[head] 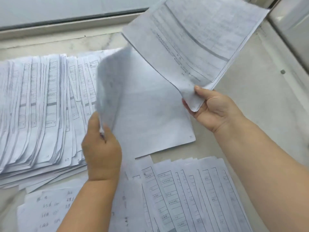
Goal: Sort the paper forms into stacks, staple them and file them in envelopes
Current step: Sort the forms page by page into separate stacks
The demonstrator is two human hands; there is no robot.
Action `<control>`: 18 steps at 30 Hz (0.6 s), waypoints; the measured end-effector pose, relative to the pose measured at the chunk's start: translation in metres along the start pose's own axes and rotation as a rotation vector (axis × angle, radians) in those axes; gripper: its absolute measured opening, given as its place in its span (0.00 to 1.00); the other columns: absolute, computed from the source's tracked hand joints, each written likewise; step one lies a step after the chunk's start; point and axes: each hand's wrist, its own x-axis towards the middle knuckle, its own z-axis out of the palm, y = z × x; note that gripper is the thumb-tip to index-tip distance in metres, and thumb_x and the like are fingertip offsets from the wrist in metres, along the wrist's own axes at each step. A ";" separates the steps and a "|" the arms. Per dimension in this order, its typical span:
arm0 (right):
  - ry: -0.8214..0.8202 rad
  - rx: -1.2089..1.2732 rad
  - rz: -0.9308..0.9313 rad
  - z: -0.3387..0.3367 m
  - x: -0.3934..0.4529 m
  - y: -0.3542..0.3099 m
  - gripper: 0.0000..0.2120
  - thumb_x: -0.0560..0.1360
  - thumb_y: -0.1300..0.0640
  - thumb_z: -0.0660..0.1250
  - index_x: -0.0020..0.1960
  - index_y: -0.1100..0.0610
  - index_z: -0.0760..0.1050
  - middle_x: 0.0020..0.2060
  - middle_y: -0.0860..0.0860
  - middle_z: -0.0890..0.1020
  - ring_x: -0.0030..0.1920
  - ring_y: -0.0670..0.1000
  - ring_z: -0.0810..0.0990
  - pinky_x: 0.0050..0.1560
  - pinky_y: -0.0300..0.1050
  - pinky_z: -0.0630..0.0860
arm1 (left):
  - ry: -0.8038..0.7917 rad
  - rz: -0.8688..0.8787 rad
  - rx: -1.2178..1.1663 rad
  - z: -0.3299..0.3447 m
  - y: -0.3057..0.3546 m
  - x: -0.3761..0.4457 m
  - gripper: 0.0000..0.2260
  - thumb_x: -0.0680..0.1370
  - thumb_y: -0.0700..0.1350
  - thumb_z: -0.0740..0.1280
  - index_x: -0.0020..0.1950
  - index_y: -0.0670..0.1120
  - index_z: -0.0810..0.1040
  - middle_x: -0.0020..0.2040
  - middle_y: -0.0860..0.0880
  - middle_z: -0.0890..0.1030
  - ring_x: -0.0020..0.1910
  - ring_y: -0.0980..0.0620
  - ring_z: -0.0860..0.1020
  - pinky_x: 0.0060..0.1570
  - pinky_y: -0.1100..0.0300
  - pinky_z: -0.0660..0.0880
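Observation:
My right hand (212, 108) pinches the near corner of a raised bundle of printed forms (197, 39) that fans up toward the window. My left hand (102, 148) pinches the lower edge of a single sheet (110, 81), blurred and lifted off the blank page (150, 114) lying flat between my hands. A thick fanned stack of forms (38, 111) lies to the left. Another spread of forms (192, 195) lies near me at the right. A sheet with handwritten notes (48, 210) lies at the lower left.
The papers lie on a pale marble-look sill (260, 118). A window frame (66, 20) runs along the back. A white ledge or casing (291, 30) rises at the far right.

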 end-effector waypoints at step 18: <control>-0.269 -1.031 0.175 0.013 -0.002 0.021 0.05 0.78 0.64 0.64 0.47 0.60 0.78 0.39 0.52 0.82 0.33 0.48 0.81 0.34 0.40 0.78 | -0.498 0.369 0.356 -0.011 -0.008 0.009 0.31 0.71 0.30 0.64 0.73 0.50 0.69 0.61 0.47 0.77 0.59 0.45 0.71 0.55 0.60 0.63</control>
